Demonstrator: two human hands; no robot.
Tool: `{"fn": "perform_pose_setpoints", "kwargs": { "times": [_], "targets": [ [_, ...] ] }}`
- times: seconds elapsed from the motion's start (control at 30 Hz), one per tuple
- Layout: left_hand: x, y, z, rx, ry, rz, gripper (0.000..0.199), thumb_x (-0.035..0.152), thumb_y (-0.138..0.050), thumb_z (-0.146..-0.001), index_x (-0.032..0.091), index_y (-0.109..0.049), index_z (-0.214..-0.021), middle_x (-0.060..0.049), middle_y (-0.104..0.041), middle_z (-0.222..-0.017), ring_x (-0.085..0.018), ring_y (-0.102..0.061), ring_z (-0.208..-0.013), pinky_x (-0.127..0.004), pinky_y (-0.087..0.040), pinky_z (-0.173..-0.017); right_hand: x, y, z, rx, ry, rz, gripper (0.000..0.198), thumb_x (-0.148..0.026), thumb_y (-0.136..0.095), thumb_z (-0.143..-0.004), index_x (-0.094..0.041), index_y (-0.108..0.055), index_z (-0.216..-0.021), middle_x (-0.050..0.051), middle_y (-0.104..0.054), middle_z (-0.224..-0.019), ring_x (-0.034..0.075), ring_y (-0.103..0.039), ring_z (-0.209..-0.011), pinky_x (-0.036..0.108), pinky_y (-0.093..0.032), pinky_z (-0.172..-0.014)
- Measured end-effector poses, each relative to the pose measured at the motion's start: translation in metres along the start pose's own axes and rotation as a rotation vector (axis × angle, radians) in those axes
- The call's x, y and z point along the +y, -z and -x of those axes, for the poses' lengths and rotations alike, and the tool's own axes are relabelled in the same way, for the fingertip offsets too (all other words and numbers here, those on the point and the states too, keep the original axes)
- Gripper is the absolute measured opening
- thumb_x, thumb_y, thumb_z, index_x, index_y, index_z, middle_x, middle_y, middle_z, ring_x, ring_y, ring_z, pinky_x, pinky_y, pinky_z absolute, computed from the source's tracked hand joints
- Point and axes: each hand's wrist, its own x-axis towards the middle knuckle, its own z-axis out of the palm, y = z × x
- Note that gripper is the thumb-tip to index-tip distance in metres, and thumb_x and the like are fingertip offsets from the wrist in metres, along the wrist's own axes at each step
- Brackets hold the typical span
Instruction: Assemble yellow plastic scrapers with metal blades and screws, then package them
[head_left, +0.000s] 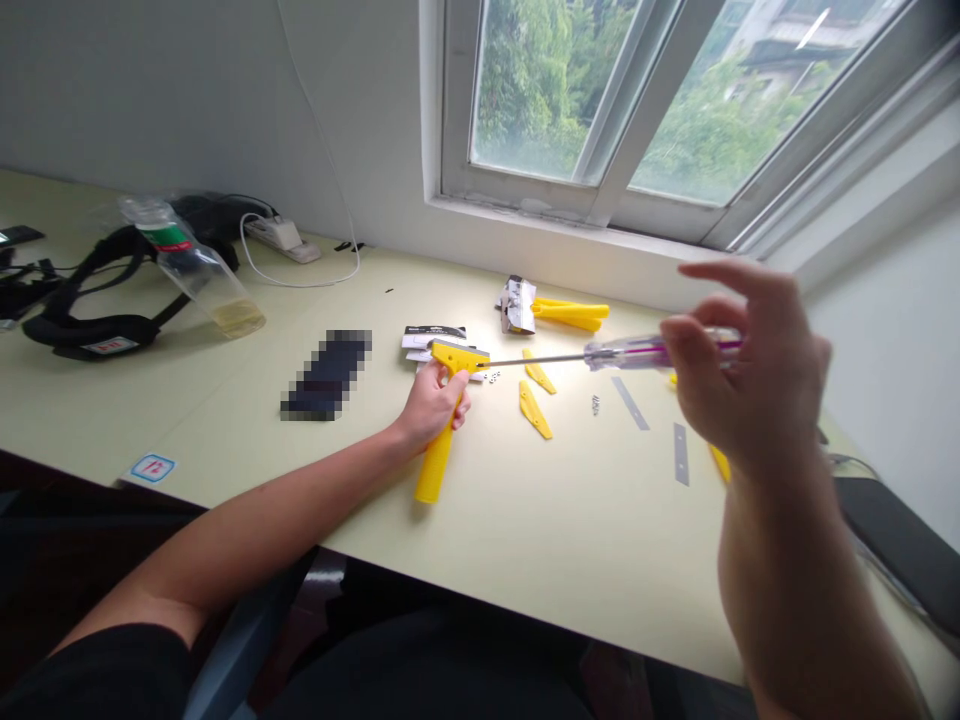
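My left hand is wrapped round the neck of a yellow scraper, its head at the top and its handle slanting down toward me. In my right hand is a screwdriver with a clear and purple handle, index finger raised off it. The long shaft points left, and its tip meets the right end of the scraper's head; whether it sits in a screw cannot be made out. Two yellow plastic pieces lie just right of the scraper. Beyond them are a small pile of screws and flat metal blades.
More yellow handles lie by crumpled packaging near the window wall. Card packs sit behind the scraper. To the left are a dark pixelated object, a tilted bottle and a black headset. A black case lies far right.
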Motion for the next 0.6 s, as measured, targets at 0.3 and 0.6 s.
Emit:
{"fn": "perform_pose_setpoints", "kwargs": {
  "times": [0.3, 0.6],
  "targets": [
    [-0.0011, 0.0012, -0.0035, 0.019, -0.020, 0.003, 0.025, 0.030, -0.064, -0.081, 0.019, -0.045, -0.093, 0.008, -0.044, -0.063, -0.004, -0.040, -0.038, -0.015, -0.031, -0.032, 0.0057, -0.0039, -0.0001, -0.085, -0.143, 0.052, 0.041, -0.045, -0.056, -0.090, -0.023, -0.051, -0.124, 0.002, -0.066, -0.079, 0.016, -0.062, -0.061, 0.032, -0.052, -0.061],
    [-0.0038, 0.0003, -0.0012, 0.021, 0.001, -0.001, 0.026, 0.029, -0.065, -0.079, 0.020, -0.043, -0.090, 0.007, -0.047, -0.070, -0.003, -0.042, -0.038, -0.016, -0.031, -0.031, 0.0085, 0.0005, -0.0009, -0.134, -0.070, -0.010, 0.046, -0.044, -0.053, -0.092, -0.022, -0.047, -0.132, 0.007, -0.067, -0.098, 0.019, -0.066, -0.078, 0.035, -0.052, -0.070]
  ]
}}
